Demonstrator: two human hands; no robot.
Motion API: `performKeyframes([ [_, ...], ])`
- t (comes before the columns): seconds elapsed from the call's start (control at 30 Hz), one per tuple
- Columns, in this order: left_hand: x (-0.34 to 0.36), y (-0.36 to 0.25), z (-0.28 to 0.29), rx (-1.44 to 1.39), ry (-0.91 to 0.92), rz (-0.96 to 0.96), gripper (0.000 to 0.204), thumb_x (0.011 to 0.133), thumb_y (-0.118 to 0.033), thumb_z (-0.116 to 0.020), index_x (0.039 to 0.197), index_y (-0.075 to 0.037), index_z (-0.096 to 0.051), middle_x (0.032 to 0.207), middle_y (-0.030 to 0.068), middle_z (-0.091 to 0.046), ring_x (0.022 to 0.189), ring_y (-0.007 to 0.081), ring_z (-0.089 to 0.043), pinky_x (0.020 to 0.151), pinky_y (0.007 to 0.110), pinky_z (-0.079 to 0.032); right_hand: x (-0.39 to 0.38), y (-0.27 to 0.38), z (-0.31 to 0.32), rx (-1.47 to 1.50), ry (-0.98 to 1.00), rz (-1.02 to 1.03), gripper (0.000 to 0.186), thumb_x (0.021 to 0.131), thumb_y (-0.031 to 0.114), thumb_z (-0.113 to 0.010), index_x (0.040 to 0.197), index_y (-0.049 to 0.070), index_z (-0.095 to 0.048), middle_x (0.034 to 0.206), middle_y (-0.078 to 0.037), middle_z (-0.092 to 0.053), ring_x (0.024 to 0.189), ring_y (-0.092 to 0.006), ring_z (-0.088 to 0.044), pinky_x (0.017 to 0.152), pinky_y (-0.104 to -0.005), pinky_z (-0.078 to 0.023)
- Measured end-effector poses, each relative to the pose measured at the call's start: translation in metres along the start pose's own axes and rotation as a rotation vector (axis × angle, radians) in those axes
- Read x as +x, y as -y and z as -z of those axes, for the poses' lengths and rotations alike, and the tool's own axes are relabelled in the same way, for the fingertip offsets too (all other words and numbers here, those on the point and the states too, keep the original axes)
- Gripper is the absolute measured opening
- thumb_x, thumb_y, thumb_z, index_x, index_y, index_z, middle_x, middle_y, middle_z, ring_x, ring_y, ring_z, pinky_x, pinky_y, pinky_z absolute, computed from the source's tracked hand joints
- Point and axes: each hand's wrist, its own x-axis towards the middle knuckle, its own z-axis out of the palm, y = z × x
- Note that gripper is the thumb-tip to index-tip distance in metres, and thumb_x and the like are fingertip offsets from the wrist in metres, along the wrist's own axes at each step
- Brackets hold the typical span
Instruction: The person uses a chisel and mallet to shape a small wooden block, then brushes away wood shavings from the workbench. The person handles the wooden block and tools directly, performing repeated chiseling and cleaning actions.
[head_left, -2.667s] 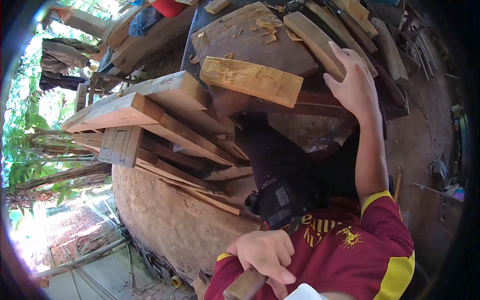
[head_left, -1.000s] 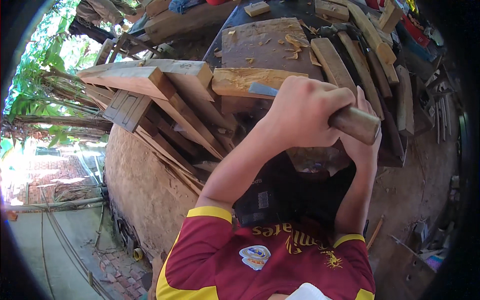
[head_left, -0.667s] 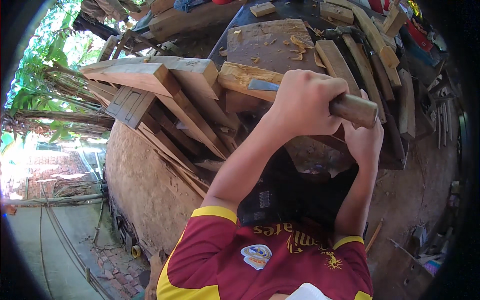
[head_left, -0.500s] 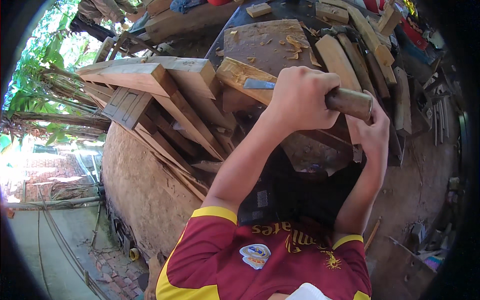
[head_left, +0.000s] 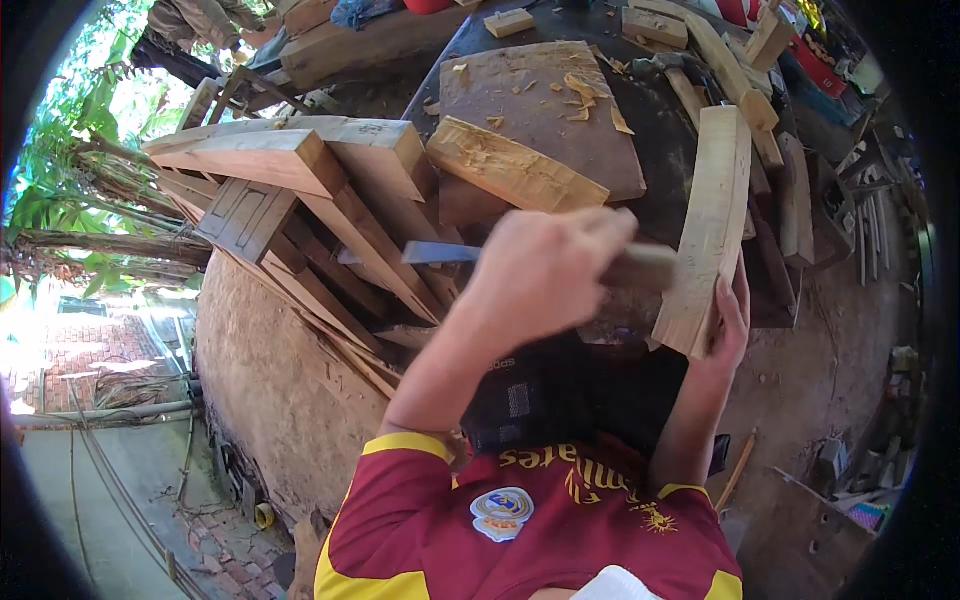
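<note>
My left hand (head_left: 550, 265), slightly blurred, is closed round the wooden handle of a chisel (head_left: 440, 253). The flat metal blade points left, and the handle's end sticks out toward the right. In my right hand (head_left: 733, 318) is the lower end of a long pale wooden block (head_left: 708, 215), tilted with its top away from me. My fingers show along the block's right edge. Beyond the chisel, apart from its blade, lies a yellowish piece of wood (head_left: 515, 170) with a rough, cut face. It rests on a brown board (head_left: 560, 85) scattered with shavings.
Long squared timbers (head_left: 310, 165) fan out at the left, close to the blade. Dark workbench surface (head_left: 660, 150) runs behind the block. More wooden pieces (head_left: 795, 200) crowd the right side. A red container (head_left: 815, 65) stands at the far right.
My left hand has drawn the chisel left and toward me, off the cut piece of wood. My right hand has moved down, and the pale block has shifted right and nearer.
</note>
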Motion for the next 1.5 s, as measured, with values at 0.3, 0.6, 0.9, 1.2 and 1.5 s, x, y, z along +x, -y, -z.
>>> performKeyframes([
  [0.3,0.004,0.037,-0.032,0.150,-0.101,0.179,0.059,0.065,-0.012,-0.074,0.123,-0.014,-0.064,0.132,0.0119,-0.059,0.094,0.0334,-0.068,0.081,0.040,-0.057,-0.003,0.012,-0.001,0.146,0.334,0.184,0.093,0.060,0.030,-0.081,0.130,-0.012,-0.036,0.110,-0.023,-0.048,0.063,-0.0207,-0.060,0.044,-0.0231,-0.046],
  [0.6,0.019,0.029,-0.050,0.138,-0.227,0.265,0.049,0.067,-0.024,-0.077,0.114,-0.011,-0.069,0.125,0.0155,-0.063,0.090,0.0339,-0.069,0.079,0.040,-0.056,-0.010,0.033,0.016,0.139,0.217,0.325,0.091,0.060,0.025,-0.080,0.129,-0.007,-0.028,0.112,-0.016,-0.040,0.069,-0.0179,-0.054,0.051,-0.0249,-0.044],
  [0.9,0.024,0.041,-0.048,0.120,-0.248,0.213,0.050,0.066,-0.026,-0.078,0.113,-0.010,-0.070,0.127,0.0140,-0.062,0.090,0.0311,-0.069,0.078,0.038,-0.056,-0.014,0.031,0.022,0.147,0.226,0.397,0.087,0.062,0.021,-0.080,0.128,-0.005,-0.029,0.115,-0.014,-0.037,0.080,-0.0193,-0.052,0.062,-0.0282,-0.044],
  [1.2,0.013,0.032,-0.049,0.161,-0.390,0.142,0.047,0.063,-0.017,-0.077,0.108,-0.009,-0.068,0.126,0.0149,-0.062,0.086,0.0298,-0.070,0.073,0.038,-0.057,-0.010,0.030,0.032,0.106,0.224,0.419,0.088,0.064,0.020,-0.077,0.131,-0.007,-0.027,0.116,-0.017,-0.038,0.081,-0.0208,-0.055,0.062,-0.0287,-0.047],
  [1.5,0.045,-0.015,-0.013,-0.039,-0.239,-0.189,0.028,0.060,-0.022,-0.072,0.080,-0.009,-0.060,0.075,0.0092,-0.065,0.070,0.0309,-0.066,0.061,0.042,-0.053,-0.006,0.021,0.030,-0.117,-0.025,0.634,0.083,0.069,0.015,-0.064,0.143,-0.001,-0.027,0.128,-0.030,-0.041,0.080,-0.0305,-0.059,0.065,-0.0378,-0.050],
])
